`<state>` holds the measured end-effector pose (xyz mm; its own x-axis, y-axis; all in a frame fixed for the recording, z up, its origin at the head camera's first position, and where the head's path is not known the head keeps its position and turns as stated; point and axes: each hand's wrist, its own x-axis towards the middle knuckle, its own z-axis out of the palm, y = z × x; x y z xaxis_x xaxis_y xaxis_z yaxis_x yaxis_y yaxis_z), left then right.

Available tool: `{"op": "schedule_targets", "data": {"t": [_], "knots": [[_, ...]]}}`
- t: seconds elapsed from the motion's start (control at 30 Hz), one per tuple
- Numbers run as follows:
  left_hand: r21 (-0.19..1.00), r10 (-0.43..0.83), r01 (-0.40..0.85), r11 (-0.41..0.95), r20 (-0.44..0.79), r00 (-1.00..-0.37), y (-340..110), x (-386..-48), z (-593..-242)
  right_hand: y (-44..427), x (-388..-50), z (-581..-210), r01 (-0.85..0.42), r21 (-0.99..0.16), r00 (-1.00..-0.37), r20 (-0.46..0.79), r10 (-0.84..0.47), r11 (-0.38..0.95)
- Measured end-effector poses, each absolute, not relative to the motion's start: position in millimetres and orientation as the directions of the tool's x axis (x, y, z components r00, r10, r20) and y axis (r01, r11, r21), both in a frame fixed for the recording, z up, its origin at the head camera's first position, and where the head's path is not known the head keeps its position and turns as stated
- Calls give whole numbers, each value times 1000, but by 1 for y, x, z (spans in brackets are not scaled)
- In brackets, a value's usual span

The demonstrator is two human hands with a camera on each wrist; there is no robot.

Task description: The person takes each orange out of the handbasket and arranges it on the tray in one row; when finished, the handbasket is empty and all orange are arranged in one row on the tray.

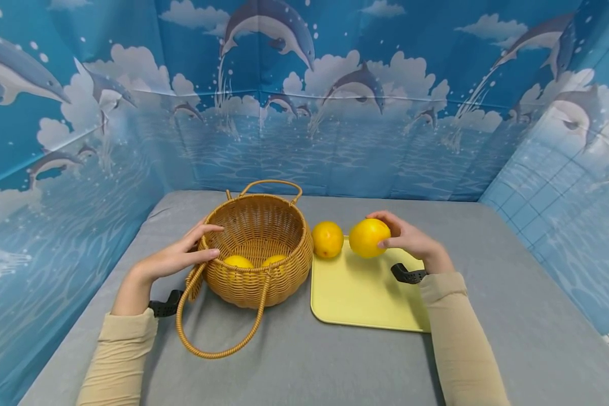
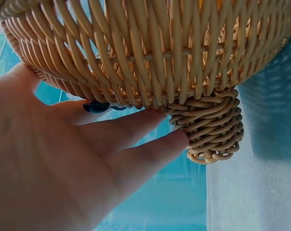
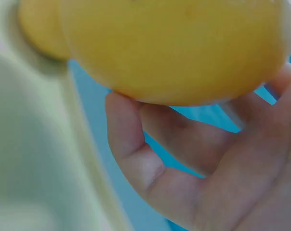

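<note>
My right hand (image 1: 408,237) grips a yellow-orange fruit (image 1: 369,238) above the back of a yellow tray (image 1: 365,293); the right wrist view shows the fingers (image 3: 131,139) bent against the underside of the fruit (image 3: 184,53). A second such fruit (image 1: 327,239) stands between basket and tray, at the tray's back left corner. Two yellow fruits (image 1: 238,261) lie inside the wicker basket (image 1: 284,285). At the basket's left rim my left hand (image 1: 175,256) holds the edge, thumb and fingers over it. In the left wrist view this hand (image 2: 87,149) touches the woven side (image 2: 150,62).
One basket handle (image 1: 218,354) hangs down toward the front over the grey table (image 1: 294,366), the other (image 1: 271,181) stands up at the back. A dolphin-printed curtain (image 1: 304,146) encloses the table's back and sides. Each wrist carries a black camera mount.
</note>
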<state>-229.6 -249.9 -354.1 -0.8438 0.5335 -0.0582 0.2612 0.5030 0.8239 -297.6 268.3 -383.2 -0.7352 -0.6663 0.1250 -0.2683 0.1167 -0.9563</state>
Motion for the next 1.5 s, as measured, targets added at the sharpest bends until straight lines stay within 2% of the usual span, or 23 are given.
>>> {"op": "schedule_targets", "data": {"t": [0.37, 0.6, 0.87, 1.1, 1.33, 1.5], "knots": [[825, 536, 262, 501, -59, -842, -251, -230, -355, 270, -304, -412, -180, -952, -807, -2, -591, 248], [818, 535, 266, 510, -60, -842, -251, -231, -356, 260, -305, -416, -155, -936, -821, -56, -568, 315], [819, 534, 262, 511, -64, -843, -250, -230, -354, 255, -305, -417, -69, -931, -875, -116, -470, 358], [820, 535, 264, 507, -60, -843, -250, -229, -354, 253, -304, -416, -80, -930, -887, -98, -452, 358], [819, 534, 265, 509, -59, -843, -250, -230, -355, 250, -305, -417, -71, -902, -914, -113, -390, 427], [819, 534, 265, 509, -59, -844, -250, -230, -355, 251, -307, -420, -73, -917, -914, -96, -395, 392]]}}
